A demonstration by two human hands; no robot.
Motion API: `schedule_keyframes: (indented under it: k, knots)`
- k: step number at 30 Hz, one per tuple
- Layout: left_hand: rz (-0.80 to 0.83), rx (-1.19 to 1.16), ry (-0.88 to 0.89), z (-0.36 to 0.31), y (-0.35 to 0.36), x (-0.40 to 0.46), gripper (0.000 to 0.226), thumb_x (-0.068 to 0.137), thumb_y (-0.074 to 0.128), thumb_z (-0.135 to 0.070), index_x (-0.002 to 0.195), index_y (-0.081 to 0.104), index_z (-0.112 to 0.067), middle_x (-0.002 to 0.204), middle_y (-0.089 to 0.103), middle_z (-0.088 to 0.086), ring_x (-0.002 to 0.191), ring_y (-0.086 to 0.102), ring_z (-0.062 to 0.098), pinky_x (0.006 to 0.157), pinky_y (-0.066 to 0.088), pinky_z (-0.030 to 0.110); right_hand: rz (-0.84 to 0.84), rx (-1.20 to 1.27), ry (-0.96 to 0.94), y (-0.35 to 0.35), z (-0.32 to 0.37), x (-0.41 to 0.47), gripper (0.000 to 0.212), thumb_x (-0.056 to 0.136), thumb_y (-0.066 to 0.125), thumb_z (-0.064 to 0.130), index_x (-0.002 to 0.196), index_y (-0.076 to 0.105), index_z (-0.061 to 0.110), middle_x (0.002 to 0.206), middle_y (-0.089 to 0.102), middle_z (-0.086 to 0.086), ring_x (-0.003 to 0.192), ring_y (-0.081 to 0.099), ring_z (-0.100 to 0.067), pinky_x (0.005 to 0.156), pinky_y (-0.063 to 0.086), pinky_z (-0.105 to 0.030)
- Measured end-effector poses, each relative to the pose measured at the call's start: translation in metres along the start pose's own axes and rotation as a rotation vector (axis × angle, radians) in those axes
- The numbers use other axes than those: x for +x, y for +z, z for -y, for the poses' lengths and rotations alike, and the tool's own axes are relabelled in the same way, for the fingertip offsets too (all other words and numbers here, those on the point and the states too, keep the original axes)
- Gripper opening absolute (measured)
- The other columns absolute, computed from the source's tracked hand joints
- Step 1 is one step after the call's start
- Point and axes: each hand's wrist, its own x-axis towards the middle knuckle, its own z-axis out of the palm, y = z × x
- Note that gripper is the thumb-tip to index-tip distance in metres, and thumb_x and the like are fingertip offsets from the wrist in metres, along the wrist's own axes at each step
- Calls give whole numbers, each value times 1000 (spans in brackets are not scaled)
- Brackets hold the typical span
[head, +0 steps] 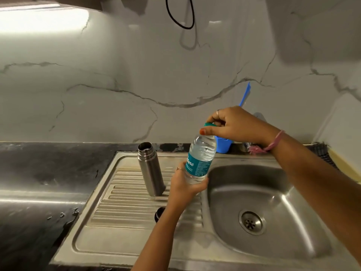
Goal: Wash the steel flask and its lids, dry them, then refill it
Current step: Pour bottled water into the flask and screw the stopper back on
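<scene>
My left hand (183, 185), at frame centre, grips the lower body of a clear plastic water bottle with a teal label (200, 160), fingers and thumb wrapped round it; the bottle is held off the surface, tilted slightly with its top toward the right. My right hand (233, 125), reaching in from the right edge, pinches the bottle's teal screw cap (209, 124) between thumb and fingers; whether the cap is loose or tight on the neck I cannot tell. The cylindrical brushed-steel flask (150, 169) stands upright with its mouth open, left of the bottle, on the ribbed draining board of the stainless steel sink unit (121, 194); it is near my left hand but not touching it. A small dark round lid (159, 213) lies on the draining board below the flask, partly hidden behind my left forearm. The sink basin with its round drain (252, 222) fills the lower right. A blue plastic holder (224, 145) sits against the wall behind the bottle, below my right hand. Dark glossy counter (39, 173) runs along the left, with water droplets near the sink's edge. White veined marble-pattern wall (117, 75) covers the upper frame.
</scene>
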Motion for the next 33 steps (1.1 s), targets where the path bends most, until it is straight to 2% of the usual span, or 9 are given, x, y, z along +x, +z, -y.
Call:
schedule_keyframes:
  k: [4,7,10,13,16,22,26,29,33]
  knots:
    - [34,-30,-17,3,0,-10,58,74,86,-14,123,55,-20,108,71,-4,97,69,7,85,57,24,95,138,-86,4,-5,-4,35,84,63,42,111,65,20,91,64,7,79,58,-9,70,48,-19]
    - [20,-34,-22,7,-3,-12,58,74,86,-13,122,55,-20,107,71,-5,97,69,8,88,57,28,202,122,-130,0,-8,-4,34,89,60,35,123,59,28,106,55,18,97,56,-6,80,45,-9]
    - [19,-24,-39,13,-6,-13,59,73,87,-14,123,55,-20,109,72,-4,98,70,11,91,58,36,293,-7,-87,-5,-6,0,46,86,58,47,130,52,32,107,54,19,91,56,-3,71,44,-10]
    - [26,-28,-42,17,-6,-16,59,73,86,-12,121,55,-22,111,71,-4,100,70,12,92,57,38,264,-187,-42,3,-2,6,58,81,55,60,120,60,18,92,62,9,75,56,-5,63,40,-11]
    - [41,-52,-58,20,-4,-18,59,73,86,-10,120,53,-26,113,70,-3,103,69,13,93,57,36,291,-213,-115,7,-1,8,51,84,58,55,112,65,13,88,65,2,74,58,-11,61,42,-12]
    - [46,-27,-73,31,-6,-19,62,71,88,-13,123,55,-18,114,71,1,103,70,17,91,58,40,516,-133,-109,-4,-5,15,47,82,70,37,128,57,33,106,59,17,85,59,1,71,43,-8]
    - [46,-20,-55,32,-5,-22,60,71,88,-11,121,55,-20,113,71,-2,101,70,12,91,58,35,512,-210,14,3,-5,19,64,77,62,59,131,53,24,111,64,10,80,63,-5,70,46,-12]
    - [66,-22,-56,33,-6,-23,59,72,87,-11,120,56,-23,112,71,-3,102,70,12,91,58,34,469,-180,12,6,-3,20,49,79,64,55,107,68,15,89,70,6,69,66,-6,58,48,-9]
    - [47,-69,-74,35,-6,-24,66,65,88,-25,123,57,-17,111,72,0,102,70,17,92,58,39,460,-139,-127,2,1,20,34,79,74,33,112,66,28,102,59,15,91,60,-5,69,43,-9]
